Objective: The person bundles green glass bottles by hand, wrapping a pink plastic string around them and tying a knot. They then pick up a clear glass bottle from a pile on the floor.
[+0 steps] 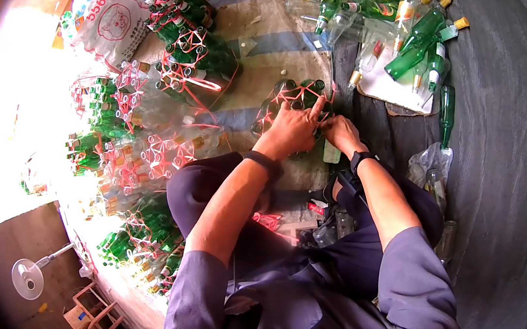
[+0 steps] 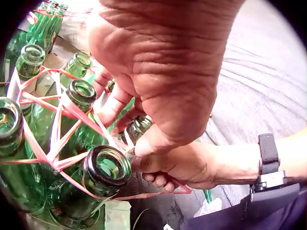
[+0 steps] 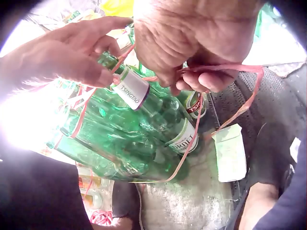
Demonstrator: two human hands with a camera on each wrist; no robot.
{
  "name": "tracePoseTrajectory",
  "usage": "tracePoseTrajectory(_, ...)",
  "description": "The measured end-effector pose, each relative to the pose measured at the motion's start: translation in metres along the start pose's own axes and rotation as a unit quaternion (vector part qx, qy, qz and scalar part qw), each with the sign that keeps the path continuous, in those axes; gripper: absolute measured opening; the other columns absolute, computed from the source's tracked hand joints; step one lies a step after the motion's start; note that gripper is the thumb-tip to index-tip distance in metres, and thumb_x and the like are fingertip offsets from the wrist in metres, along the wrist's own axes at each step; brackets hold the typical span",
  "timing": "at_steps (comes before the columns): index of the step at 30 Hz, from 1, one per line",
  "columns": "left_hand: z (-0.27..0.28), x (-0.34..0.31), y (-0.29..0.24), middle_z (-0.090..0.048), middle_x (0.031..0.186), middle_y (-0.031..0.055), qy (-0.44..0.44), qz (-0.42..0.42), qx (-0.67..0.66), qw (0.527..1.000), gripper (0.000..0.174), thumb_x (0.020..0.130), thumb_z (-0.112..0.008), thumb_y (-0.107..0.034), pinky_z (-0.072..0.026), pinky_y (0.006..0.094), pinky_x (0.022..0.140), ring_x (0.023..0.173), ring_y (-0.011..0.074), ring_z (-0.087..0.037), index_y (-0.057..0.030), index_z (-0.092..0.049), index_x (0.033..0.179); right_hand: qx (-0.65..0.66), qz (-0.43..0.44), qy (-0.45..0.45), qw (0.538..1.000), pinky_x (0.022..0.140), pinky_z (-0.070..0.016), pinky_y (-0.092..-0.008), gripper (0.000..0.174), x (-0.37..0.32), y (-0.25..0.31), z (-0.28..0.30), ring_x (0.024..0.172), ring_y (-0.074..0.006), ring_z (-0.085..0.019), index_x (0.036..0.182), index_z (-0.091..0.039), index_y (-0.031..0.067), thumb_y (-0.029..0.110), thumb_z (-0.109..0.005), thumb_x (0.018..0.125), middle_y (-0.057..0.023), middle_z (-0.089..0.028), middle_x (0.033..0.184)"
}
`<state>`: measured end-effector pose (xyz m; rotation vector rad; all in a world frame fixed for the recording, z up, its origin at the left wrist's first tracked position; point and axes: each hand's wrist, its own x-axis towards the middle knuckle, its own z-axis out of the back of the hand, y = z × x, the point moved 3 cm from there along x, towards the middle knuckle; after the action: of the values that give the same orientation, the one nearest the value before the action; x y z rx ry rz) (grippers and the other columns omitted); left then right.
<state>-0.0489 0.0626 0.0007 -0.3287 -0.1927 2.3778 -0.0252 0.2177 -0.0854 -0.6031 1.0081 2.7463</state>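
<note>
A bundle of green glass bottles [image 3: 115,136] stands upright before the person, pink plastic string [image 2: 53,165] crossing between the necks. My left hand [image 1: 292,128] reaches over the bundle from the left. Its thumb lies at the string on the neck of an outer bottle [image 3: 163,115], fingers on the neck's far side, index finger extended. Beside it, my right hand [image 1: 341,134] has curled fingers and pinches the string's loose end [image 3: 259,84]. A loop of that string hangs down around the bundle's side. The left hand partly hides the bottle tops in the head view.
More tied bottle bundles [image 1: 196,48] stand at the back and left. Loose bottles [image 1: 416,44] are piled at the back right, some on a white board [image 1: 394,99]. A printed white sack [image 1: 108,25] lies at the back left. A pale green carton [image 3: 230,153] stands near the bundle.
</note>
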Motion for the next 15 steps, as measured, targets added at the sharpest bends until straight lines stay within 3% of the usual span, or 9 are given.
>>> tracePoseTrajectory(4, 0.004, -0.002, 0.001, -0.072, 0.09, 0.0101, 0.018, 0.01, 0.006, 1.0, 0.09, 0.072, -0.06, -0.013, -0.0228, 0.0531, 0.114, 0.091, 0.0273, -0.07, 0.0013, -0.024, 0.153, -0.002, 0.027, 0.029, 0.999, 0.082, -0.053, -0.0486, 0.023, 0.007, 0.002, -0.005, 0.095, -0.0409, -0.067, 0.095, -0.076, 0.0119, 0.026, -0.06, 0.088, -0.0213, -0.07, 0.094)
tracePoseTrajectory(9, 0.002, -0.006, 0.007, -0.072, 0.104, 0.0153, 0.003, 0.019, -0.068, 0.997, 0.079, 0.071, -0.061, -0.016, -0.0225, 0.0529, 0.116, 0.108, 0.0294, -0.066, -0.0021, -0.041, 0.146, -0.026, 0.067, 0.003, 0.997, 0.079, -0.0537, -0.0496, 0.021, 0.001, 0.008, -0.001, 0.09, -0.0405, -0.068, 0.092, -0.077, 0.0104, 0.02, -0.059, 0.088, -0.0221, -0.07, 0.092)
tracePoseTrajectory(12, 0.0, -0.006, 0.008, -0.072, 0.107, 0.016, -0.012, 0.015, -0.059, 0.998, 0.073, 0.071, -0.062, -0.016, -0.0231, 0.0521, 0.116, 0.111, 0.0289, -0.065, -0.0022, -0.047, 0.141, -0.084, 0.113, 0.011, 0.99, 0.078, -0.0545, -0.0486, 0.019, 0.004, 0.005, -0.006, 0.089, -0.0403, -0.069, 0.09, -0.076, 0.0085, 0.016, -0.059, 0.086, -0.0224, -0.07, 0.092)
tracePoseTrajectory(14, 0.001, -0.006, 0.008, -0.072, 0.107, 0.0158, -0.006, 0.016, -0.052, 0.999, 0.073, 0.071, -0.061, -0.015, -0.0233, 0.0522, 0.115, 0.111, 0.0286, -0.065, -0.0025, -0.047, 0.142, -0.173, 0.113, 0.066, 0.976, 0.081, -0.0535, -0.0496, 0.025, 0.01, -0.001, -0.019, 0.096, -0.0396, -0.066, 0.105, -0.074, 0.0175, 0.014, -0.054, 0.091, -0.0193, -0.07, 0.098)
tracePoseTrajectory(15, 0.002, -0.006, 0.008, -0.072, 0.107, 0.0157, 0.0, 0.017, -0.044, 0.999, 0.073, 0.071, -0.06, -0.014, -0.0236, 0.0524, 0.115, 0.112, 0.0283, -0.064, -0.0027, -0.047, 0.142, -0.172, 0.113, 0.066, 0.976, 0.081, -0.0535, -0.0496, 0.025, 0.01, 0.001, -0.017, 0.096, -0.0396, -0.066, 0.105, -0.074, 0.0175, 0.014, -0.054, 0.091, -0.0193, -0.07, 0.098)
